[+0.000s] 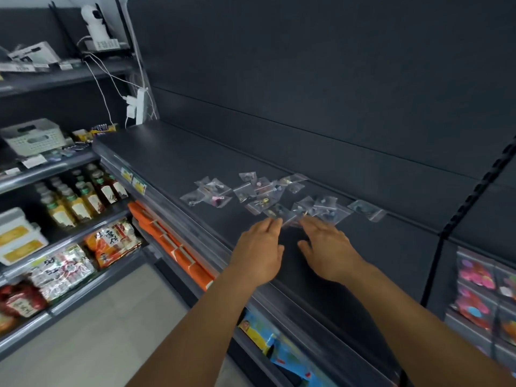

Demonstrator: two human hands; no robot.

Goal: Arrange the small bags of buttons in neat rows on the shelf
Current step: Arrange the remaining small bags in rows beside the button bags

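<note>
- Button bags (pixel 279 195) lying scattered, overlapping, on shelf (pixel 167 157); sorting barely starting.
- Left hand (pixel 261 251), right hand (pixel 326 248) hovering, fingers straight, together, holding nothing.
- Next: probably separating nearest bags.

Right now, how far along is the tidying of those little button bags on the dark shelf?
Barely begun. Done: nothing looks lined up; the small bags lie in a loose, overlapping scatter on the shelf. In hand: the left hand and right hand reach flat toward the nearest bags, holding nothing, fingertips at the pile's edge. Left: spreading every bag into neat rows.
</note>
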